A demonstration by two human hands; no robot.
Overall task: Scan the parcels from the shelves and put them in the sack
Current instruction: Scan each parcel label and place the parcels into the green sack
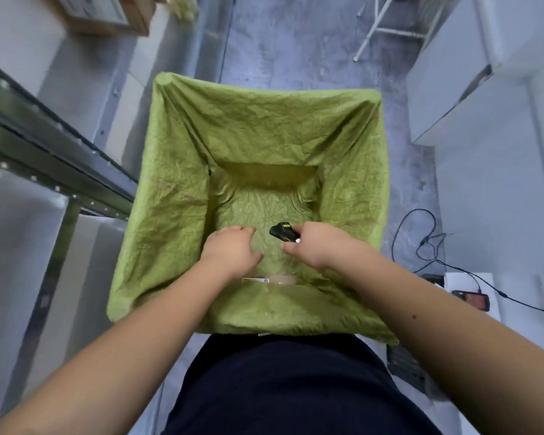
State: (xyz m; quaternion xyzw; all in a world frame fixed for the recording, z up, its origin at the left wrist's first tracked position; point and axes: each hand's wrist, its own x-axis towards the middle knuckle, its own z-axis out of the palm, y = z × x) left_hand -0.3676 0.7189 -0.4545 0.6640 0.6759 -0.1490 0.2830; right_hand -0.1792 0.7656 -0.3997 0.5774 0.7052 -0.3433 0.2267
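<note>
A green sack (170, 183) stands open in a frame right in front of me, and I look straight down into it. My right hand (314, 246) grips a small black scanner (283, 231) with a yellow label, held over the sack's mouth. My left hand (233, 248) hovers beside it with loosely curled fingers and holds nothing. At the bottom of the sack, near its front wall, lies a brown parcel (280, 279) with a yellow-and-white label, partly hidden by my arms.
A metal shelf rack (44, 152) runs along the left, with a cardboard box (107, 14) on a shelf at the top left. White cabinets (484, 89) line the right. A black cable (434, 246) and a handheld device (470, 299) lie at the right.
</note>
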